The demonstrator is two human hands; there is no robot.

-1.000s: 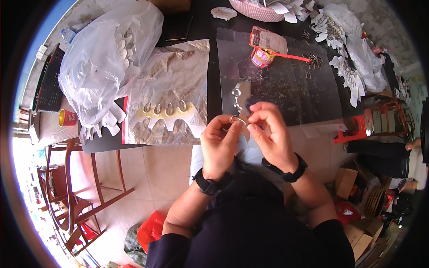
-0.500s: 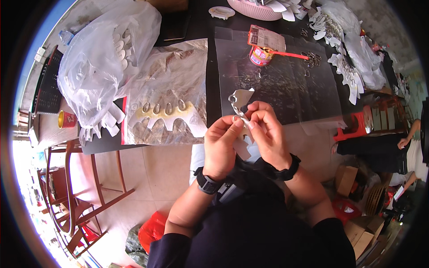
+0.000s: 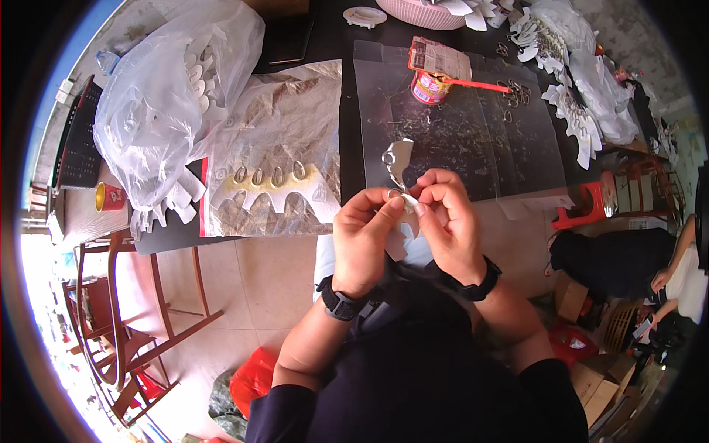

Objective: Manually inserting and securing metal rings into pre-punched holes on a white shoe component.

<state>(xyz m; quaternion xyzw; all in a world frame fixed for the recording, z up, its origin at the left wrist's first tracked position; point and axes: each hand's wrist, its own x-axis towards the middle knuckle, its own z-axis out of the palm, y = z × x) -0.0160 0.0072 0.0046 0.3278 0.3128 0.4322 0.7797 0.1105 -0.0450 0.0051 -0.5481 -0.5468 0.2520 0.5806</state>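
A white scalloped card (image 3: pixel 399 156) is held upright and edge-on between my hands, just off the table's near edge. My left hand (image 3: pixel 362 247) is closed in a pinch on it, with a small metal ring (image 3: pixel 394 193) at the fingertips. Thumb and fingers of my right hand (image 3: pixel 452 232) pinch the same card from the other side. Another ring shows higher on the card; fingers hide its middle. To the left, a similar card (image 3: pixel 284 199) with several oval rings along its yellowish edge lies on a brown plastic-covered sheet (image 3: pixel 288 96).
A red tub (image 3: pixel 430 88) with an orange-handled stick (image 3: pixel 480 86) stands on the dark table, loose rings (image 3: pixel 517 94) beside it. Clear bags of white cards (image 3: pixel 177 96) sit left, more right. A pink basket (image 3: pixel 425 18) is at the back. A wooden chair (image 3: pixel 155 295) stands left; another person (image 3: pixel 628 255) is at right.
The held card has turned more edge-on and its upper end has tilted up. My hands have shifted slightly, still pinching it. The person at the right has moved a little.
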